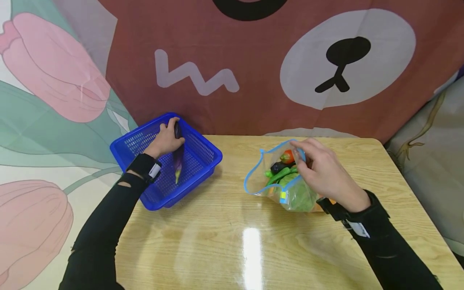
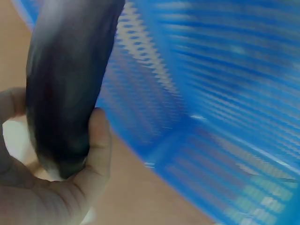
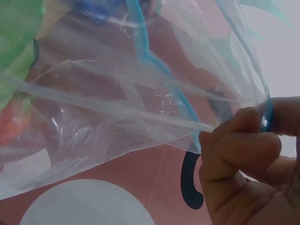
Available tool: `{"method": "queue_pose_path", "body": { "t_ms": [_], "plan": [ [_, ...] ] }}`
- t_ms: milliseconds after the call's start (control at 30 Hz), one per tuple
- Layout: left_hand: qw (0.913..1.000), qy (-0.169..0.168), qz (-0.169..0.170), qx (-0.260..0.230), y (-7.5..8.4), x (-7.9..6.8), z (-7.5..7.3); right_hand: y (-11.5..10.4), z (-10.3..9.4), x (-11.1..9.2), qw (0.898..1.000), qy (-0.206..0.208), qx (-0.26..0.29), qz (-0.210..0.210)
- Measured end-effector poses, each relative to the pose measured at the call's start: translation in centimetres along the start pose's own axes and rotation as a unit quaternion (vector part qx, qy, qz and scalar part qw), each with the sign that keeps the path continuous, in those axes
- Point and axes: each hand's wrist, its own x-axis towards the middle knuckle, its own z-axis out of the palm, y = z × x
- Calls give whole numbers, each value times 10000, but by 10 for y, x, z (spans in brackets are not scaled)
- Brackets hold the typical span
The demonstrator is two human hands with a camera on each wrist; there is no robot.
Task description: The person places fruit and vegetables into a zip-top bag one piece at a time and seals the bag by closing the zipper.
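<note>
My left hand [image 1: 167, 139] grips a long dark purple eggplant [image 1: 178, 155] by its thick end, inside the blue plastic basket [image 1: 195, 185]. In the left wrist view thumb and fingers lie on both sides of the eggplant [image 2: 70, 79], with the slatted basket wall [image 2: 225, 70] beside it. My right hand [image 1: 320, 169] pinches the blue-edged rim of a clear zip bag [image 1: 253, 177], whose mouth gapes toward the left. Inside the bag are a red tomato [image 1: 287, 156], a dark purple vegetable [image 1: 279, 166], green peppers [image 1: 280, 175] and a round green vegetable [image 1: 297, 193].
Basket and bag stand apart on a light wooden table [image 1: 217, 241], the basket at the back left. Behind the table hangs a printed cloth [image 1: 253, 108] with a brown bear face. Floral cloth [image 1: 54, 141] covers the left side.
</note>
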Motion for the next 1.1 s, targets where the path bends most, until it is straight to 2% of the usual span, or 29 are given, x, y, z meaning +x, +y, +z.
{"method": "queue_pose_path", "body": {
  "t_ms": [133, 300, 533, 633, 733, 867, 1000, 1033, 1100],
  "plan": [
    [9950, 580, 495, -643, 31, -5, -1, 1, -1, 0, 10000, 17, -2, 13],
    [9779, 1107, 1154, -1350, 56, -16, 3, 2, -2, 0, 10000, -17, 32, 52],
    [9555, 1465, 1282, -2215, 72, -26, 2, 2, -3, -1, 9999, -14, 23, 138],
    [9405, 1664, 1459, -2580, 78, -30, 1, 3, -3, -2, 9999, 4, 10, 151],
    [9168, 1977, 1744, -2998, 87, -37, 1, 4, -3, -2, 9999, 25, 3, 151],
    [8728, 2243, 2264, -3697, 108, -53, 4, 4, -3, -2, 9999, 34, -18, 151],
    [8258, 2229, 3048, -4188, 129, -69, 10, 5, -3, -2, 9999, 29, -19, 143],
    [8161, 2207, 3243, -4244, 133, -71, 12, 5, -3, -2, 9999, 24, -17, 145],
    [8030, 2164, 3553, -4267, 140, -75, 16, 5, -3, -2, 9999, 25, -3, 153]
  ]
}}
